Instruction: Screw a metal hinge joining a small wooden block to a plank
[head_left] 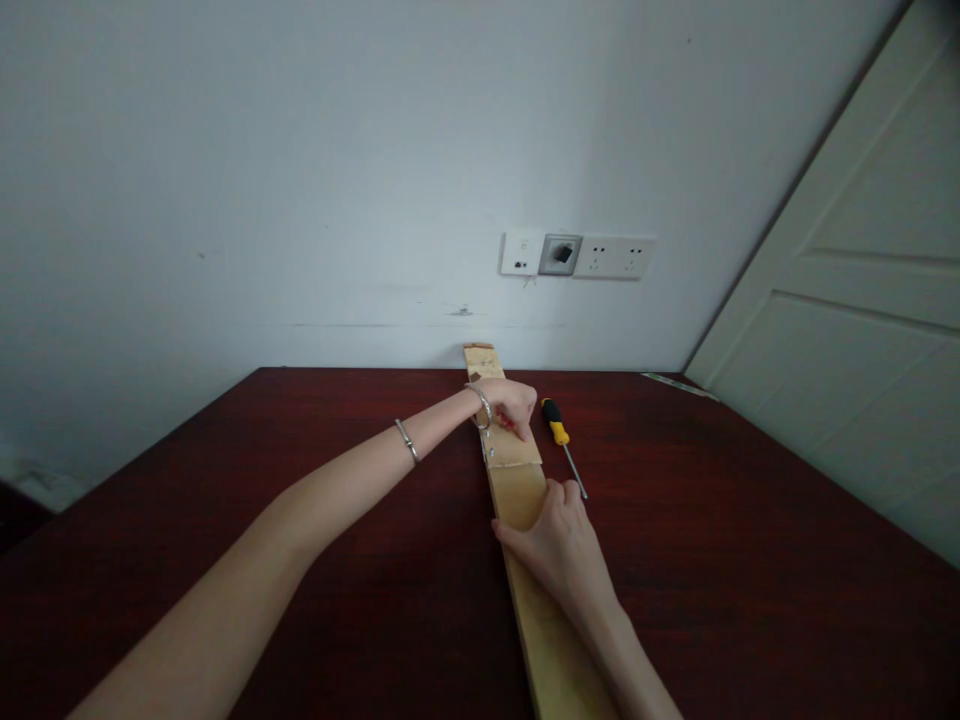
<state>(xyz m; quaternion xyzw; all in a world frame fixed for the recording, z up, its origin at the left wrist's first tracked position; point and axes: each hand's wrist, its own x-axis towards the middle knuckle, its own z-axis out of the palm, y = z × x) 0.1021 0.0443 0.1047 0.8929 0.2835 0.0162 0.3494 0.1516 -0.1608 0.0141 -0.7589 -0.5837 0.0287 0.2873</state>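
A long, pale wooden board (517,497) lies on the dark red table, running from near me to the wall. A shorter flat piece (517,452) lies on top of its far part. My right hand (559,540) grips the board across its width, thumb on the left edge and fingers on the right. Over the shorter piece, my left hand (514,402) is closed with curled fingers; a bit of red shows beneath them, but what they hold is hidden. Small shiny metal bits (491,452) sit by the piece's left edge. A yellow-and-black screwdriver (559,432) lies right of the board.
The table (360,590) meets a white wall (337,180) at the back. Wall sockets (613,258) with a black plug (564,254) are above it. A white panelled door (862,300) stands at the right. A thin strip (679,384) lies near the back right corner.
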